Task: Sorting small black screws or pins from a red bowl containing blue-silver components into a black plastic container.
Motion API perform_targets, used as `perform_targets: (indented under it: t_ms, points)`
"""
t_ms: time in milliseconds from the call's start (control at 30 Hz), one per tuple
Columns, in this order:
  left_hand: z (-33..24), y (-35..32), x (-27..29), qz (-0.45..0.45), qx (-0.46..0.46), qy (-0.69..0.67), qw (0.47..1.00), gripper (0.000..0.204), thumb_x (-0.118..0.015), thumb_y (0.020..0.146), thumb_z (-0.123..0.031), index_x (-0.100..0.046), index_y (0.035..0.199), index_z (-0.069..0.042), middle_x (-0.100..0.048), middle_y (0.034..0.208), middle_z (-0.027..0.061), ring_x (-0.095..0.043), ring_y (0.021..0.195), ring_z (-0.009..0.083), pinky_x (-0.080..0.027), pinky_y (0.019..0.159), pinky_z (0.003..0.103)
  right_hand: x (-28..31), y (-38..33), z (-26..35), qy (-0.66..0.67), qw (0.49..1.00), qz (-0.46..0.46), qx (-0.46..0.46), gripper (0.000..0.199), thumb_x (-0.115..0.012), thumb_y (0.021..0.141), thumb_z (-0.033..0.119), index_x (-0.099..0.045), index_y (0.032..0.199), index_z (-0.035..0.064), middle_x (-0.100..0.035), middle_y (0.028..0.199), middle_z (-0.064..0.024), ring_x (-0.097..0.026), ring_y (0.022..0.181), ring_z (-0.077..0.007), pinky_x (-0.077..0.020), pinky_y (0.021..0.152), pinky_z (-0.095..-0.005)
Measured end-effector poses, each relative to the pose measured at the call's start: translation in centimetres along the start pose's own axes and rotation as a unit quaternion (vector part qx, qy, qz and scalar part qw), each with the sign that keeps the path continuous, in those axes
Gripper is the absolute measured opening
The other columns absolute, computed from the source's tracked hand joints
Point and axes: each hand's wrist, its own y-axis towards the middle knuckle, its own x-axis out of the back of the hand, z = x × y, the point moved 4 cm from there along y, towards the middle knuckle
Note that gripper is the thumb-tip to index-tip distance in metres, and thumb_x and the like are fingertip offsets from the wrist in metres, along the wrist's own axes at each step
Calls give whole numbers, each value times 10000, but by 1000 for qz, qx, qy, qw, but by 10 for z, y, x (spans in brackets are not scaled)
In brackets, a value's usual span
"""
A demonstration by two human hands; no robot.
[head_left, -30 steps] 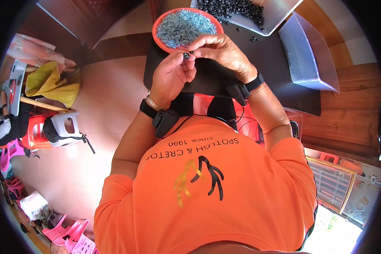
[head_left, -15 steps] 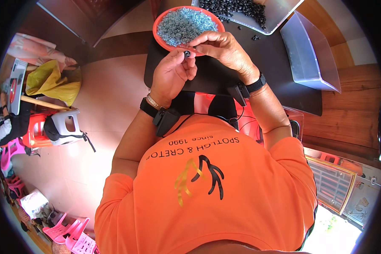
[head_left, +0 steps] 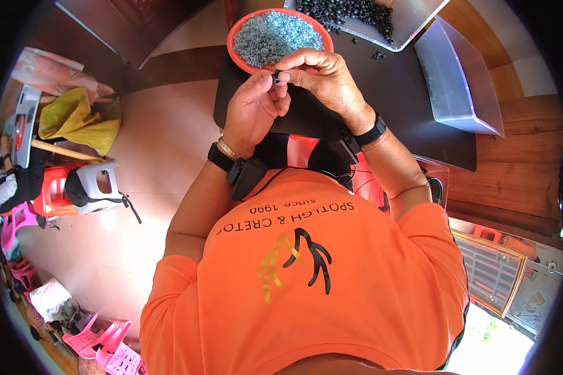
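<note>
Over the near edge of the dark table, my two hands meet at the fingertips. My left hand (head_left: 254, 112) pinches a small round black part (head_left: 276, 76) between thumb and forefinger, its other fingers curled. The thumb and forefinger of my right hand (head_left: 325, 81) close together against that part; what they hold is too small to make out. Just beyond the fingers, an orange-red bowl (head_left: 234, 57) is filled with small shiny silvery pieces (head_left: 275, 37).
A clear bin (head_left: 413, 28) with many small black parts stands at the back. A few loose black parts (head_left: 378, 55) lie on the dark table (head_left: 394, 94). An upright translucent bin (head_left: 453, 81) is at the right. Stools (head_left: 100, 187) and a yellow bag (head_left: 78, 119) are at left.
My right hand has moved slightly left, bringing its fingertips onto the black part in my left hand. The left hand has barely moved.
</note>
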Motion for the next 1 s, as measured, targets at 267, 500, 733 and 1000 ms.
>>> perform_targets:
  t_ms: [267, 500, 733, 1000]
  points:
    - [2, 0, 0, -14, -2, -3, 1000, 220, -480, 955, -224, -559, 922, -21, -551, 834, 57, -534, 678, 191, -428, 588, 282, -2, -1, -1, -4, 998, 6, 56, 133, -660, 838, -17, -682, 965, 18, -673, 924, -47, -647, 868, -115, -541, 788, -242]
    - [-1, -1, -3, -19, 24, -19, 999, 247, -484, 958, -251, -565, 958, -18, -562, 812, 58, -535, 674, 172, -429, 583, 275, -2, -3, 1, -9, 998, 2, 66, 165, -679, 816, -27, -683, 973, 22, -671, 947, -43, -646, 882, -116, -541, 793, -238]
    - [-7, -7, -27, -20, 43, -27, 999, 231, -496, 954, -252, -569, 1003, -38, -591, 810, 50, -555, 677, 158, -433, 586, 264, -1, -15, 20, -47, 996, -20, 78, 263, -736, 773, -7, -681, 1024, 48, -680, 985, -45, -655, 913, -124, -538, 813, -260]
    - [-4, -6, -54, -21, 60, -2, 998, 226, -491, 962, -242, -567, 1039, -44, -575, 851, 33, -532, 665, 143, -418, 593, 256, 5, -31, 30, -87, 981, -99, 146, 299, -761, 736, -4, -692, 1016, 75, -665, 930, -26, -621, 846, -103, -513, 785, -262]
